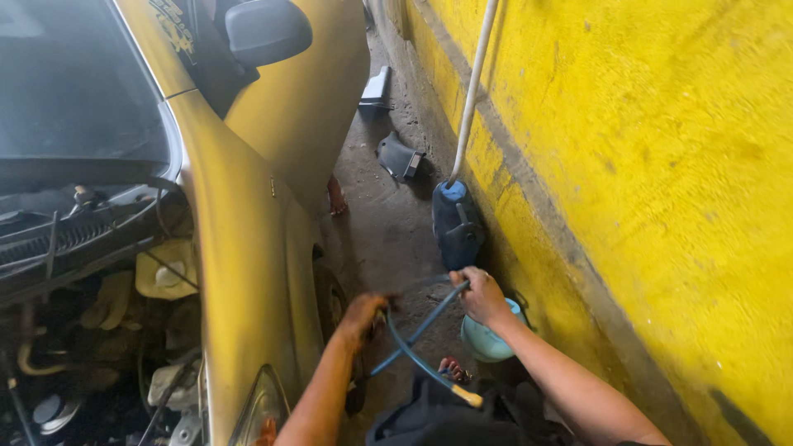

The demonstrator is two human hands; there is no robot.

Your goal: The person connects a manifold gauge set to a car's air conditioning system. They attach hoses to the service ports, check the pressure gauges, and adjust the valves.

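Low centre, your right hand [481,296] fingers grip the blue hose [417,339]; your left hand [362,315], blurred, seems closed on it by the wheel [334,301].

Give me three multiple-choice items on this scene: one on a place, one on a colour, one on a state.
1. Where does the dark can with the blue cap stand?
A. On the car's engine
B. On the floor against the wall
C. In the left hand

2. What colour is the wall?
A. Yellow
B. White
C. Green

3. What is the right hand doing?
A. Hanging open and free
B. Resting flat on the wall
C. Gripping the blue hose

Answers:
1 B: the can sits on the floor at the foot of the wall, beside the car.
2 A: the wall is painted yellow all over.
3 C: the right hand is closed around the blue hose, while the left hand reaches toward the wheel.
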